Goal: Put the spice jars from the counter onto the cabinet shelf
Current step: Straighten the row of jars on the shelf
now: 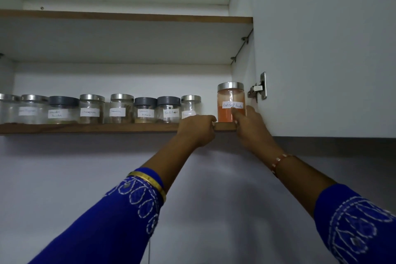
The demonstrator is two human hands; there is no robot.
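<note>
A glass jar of red chilli powder (230,100) with a steel lid stands at the right end of the lower cabinet shelf (90,128). My right hand (250,126) is wrapped around its lower right side, fingers on the label. My left hand (198,129) grips the shelf's front edge just left of that jar, in front of a small steel-lidded jar (190,106). Several more labelled spice jars stand in a row to the left, among them black pepper (169,109) and garam masala (145,110).
The open cabinet door (321,49) with its hinge (259,90) stands right beside the chilli jar. An upper shelf (128,16) runs above. A plain wall (85,167) lies below the cabinet. The counter is out of view.
</note>
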